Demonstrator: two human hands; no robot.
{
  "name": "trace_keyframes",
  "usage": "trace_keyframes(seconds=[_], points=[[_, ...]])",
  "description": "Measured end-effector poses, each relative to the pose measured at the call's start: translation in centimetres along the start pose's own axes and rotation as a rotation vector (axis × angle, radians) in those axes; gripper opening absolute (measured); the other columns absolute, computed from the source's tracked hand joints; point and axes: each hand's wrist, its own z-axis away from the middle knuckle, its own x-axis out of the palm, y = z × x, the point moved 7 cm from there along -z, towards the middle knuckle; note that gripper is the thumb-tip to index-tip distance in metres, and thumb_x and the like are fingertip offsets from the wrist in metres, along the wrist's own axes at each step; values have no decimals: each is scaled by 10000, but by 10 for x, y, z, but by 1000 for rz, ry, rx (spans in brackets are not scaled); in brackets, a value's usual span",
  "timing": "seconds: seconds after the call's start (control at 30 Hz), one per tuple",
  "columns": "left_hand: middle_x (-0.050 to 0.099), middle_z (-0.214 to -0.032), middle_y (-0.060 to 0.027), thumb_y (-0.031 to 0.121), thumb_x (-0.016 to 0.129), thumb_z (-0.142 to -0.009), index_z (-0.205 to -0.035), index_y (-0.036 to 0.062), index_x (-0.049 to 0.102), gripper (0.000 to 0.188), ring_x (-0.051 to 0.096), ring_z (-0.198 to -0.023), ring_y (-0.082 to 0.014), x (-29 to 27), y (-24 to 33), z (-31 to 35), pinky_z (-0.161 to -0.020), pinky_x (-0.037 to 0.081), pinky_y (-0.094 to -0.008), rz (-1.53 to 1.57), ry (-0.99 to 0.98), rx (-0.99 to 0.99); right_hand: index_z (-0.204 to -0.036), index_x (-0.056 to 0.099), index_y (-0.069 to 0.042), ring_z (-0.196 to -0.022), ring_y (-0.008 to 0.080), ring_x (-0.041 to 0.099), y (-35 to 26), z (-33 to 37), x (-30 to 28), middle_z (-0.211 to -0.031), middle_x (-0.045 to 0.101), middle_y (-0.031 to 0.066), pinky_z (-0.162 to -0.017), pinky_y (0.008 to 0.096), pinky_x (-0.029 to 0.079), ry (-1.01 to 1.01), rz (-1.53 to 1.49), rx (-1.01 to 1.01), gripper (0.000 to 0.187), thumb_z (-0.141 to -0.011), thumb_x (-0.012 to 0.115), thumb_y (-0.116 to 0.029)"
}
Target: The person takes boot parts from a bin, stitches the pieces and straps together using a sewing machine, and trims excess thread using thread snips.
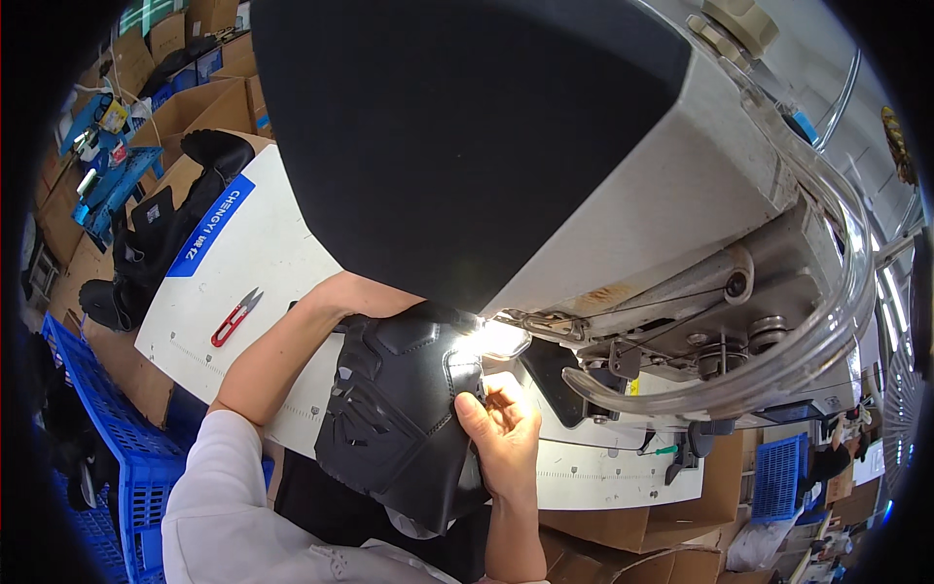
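A black stitched leather boot upper (399, 419) is held beneath the lit needle area of a sewing machine (623, 243). It has raised panels and slits on its left side. My right hand (501, 428) pinches its right edge, thumb on top and fingers curled, just below the bright work lamp (491, 341). Reaching in from the left, my left forearm (292, 341) passes behind the upper. The left hand itself is hidden by the leather and the machine head, so its fingers do not show. Glare washes out the stitching point.
Red-handled thread snips (233, 319) lie on the white table (282, 234), left of my forearm. Black boots (185, 214) stand beyond its left edge. Blue crates (126, 438) are at lower left. A clear curved guard (720, 389) juts from the machine. A cardboard box (632, 526) sits below right.
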Motion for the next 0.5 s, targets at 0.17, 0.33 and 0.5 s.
trace_keyframes(seconds=[0.17,0.33,0.5], points=[[663,-822,-124,78,607,-870,-918,-34,651,129,609,-706,-225,1,-5,0,-655,511,-322,-83,-3,-62,-1053,582,34,-872,100,577,11,-7,-8,-988,626,76,-804,244,472,31,46,-7,228,-875,676,-74],[668,-824,-142,13,578,-835,-917,-40,650,122,619,-709,-223,-1,8,-2,-647,516,-331,-151,113,-58,-1026,624,57,-815,103,592,-20,-14,-7,-937,647,81,-760,232,484,41,246,-209,232,-846,697,-71],[668,-829,-143,10,584,-835,-927,-41,654,126,626,-725,-233,-2,-11,4,-662,522,-330,-2,111,-140,-970,624,43,-731,62,546,-24,-17,-8,-852,625,39,-686,194,456,75,121,-31,199,-835,713,-73]])
